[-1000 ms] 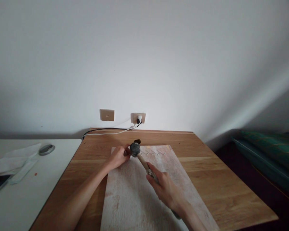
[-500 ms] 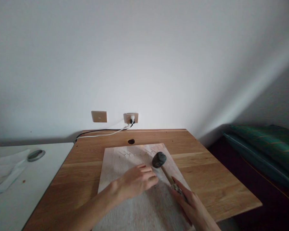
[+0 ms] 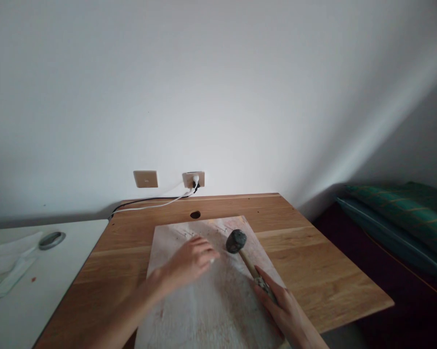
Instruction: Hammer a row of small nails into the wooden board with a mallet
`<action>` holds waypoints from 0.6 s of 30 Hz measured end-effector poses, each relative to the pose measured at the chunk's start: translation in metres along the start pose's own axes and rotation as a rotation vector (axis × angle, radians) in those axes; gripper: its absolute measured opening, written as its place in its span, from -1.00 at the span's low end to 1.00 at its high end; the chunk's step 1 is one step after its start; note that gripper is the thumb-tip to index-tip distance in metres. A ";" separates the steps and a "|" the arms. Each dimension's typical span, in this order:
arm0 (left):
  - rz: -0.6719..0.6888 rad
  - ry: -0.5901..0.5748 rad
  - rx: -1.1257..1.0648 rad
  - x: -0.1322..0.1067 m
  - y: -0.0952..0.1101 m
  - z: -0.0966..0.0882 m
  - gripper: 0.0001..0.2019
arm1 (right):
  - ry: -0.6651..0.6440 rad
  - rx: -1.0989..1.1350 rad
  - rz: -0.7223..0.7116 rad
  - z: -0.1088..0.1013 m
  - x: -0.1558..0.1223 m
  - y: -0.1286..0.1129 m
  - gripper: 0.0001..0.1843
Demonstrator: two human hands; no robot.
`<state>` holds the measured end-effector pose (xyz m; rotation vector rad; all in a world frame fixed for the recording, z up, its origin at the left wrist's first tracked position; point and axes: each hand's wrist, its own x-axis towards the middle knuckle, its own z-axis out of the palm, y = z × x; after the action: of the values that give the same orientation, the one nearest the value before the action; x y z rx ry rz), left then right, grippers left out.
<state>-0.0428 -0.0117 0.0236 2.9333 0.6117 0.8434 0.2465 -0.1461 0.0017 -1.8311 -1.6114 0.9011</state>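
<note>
The work in hand is hammering on the pale, whitewashed wooden board [image 3: 211, 310], and doing it well looks like a matter of control more than force. The hammer with a dark rounded head and a light wooden handle [image 3: 242, 251] lies low over the board's far right part, its head just beside the row of small thin nails [image 3: 189, 233] along the board's far edge. A short, square stroke from the wrist seems best. The steadying fingers should stay clear of the head's path, and the board should lie flat so it does not skid.

The right hand [image 3: 282, 310], at the board's near right corner, is closed around the lower handle. Its fingers wrap the handle and the head points toward the board's far edge.

The left hand [image 3: 189, 261] lies palm down on the middle of the board, left of the hammer head and apart from it. Its fingers are loosely bent and touch the surface. A pale glint at its fingertips may be 1 nail, but it is too small to tell whether anything is pinched.
</note>
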 end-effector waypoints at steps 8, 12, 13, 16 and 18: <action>-0.749 0.257 -0.353 -0.071 -0.091 -0.016 -0.94 | 0.064 0.017 0.007 0.004 0.001 0.006 -0.09; -0.711 0.247 -0.391 -0.074 -0.084 -0.007 -0.93 | 0.046 0.000 0.008 0.004 0.000 0.003 -0.05; -0.711 0.247 -0.389 -0.073 -0.082 -0.006 -0.94 | 0.049 -0.004 0.011 0.004 0.000 0.002 -0.04; -0.707 0.250 -0.387 -0.071 -0.080 -0.005 -0.93 | 0.080 0.004 0.013 0.004 0.000 0.002 -0.07; -0.694 0.254 -0.385 -0.071 -0.080 -0.006 -0.93 | 0.089 0.011 0.006 0.005 0.000 0.003 -0.09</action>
<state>-0.1297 0.0353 -0.0178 2.0609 1.2167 1.0745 0.2447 -0.1469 -0.0038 -1.8429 -1.5445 0.8173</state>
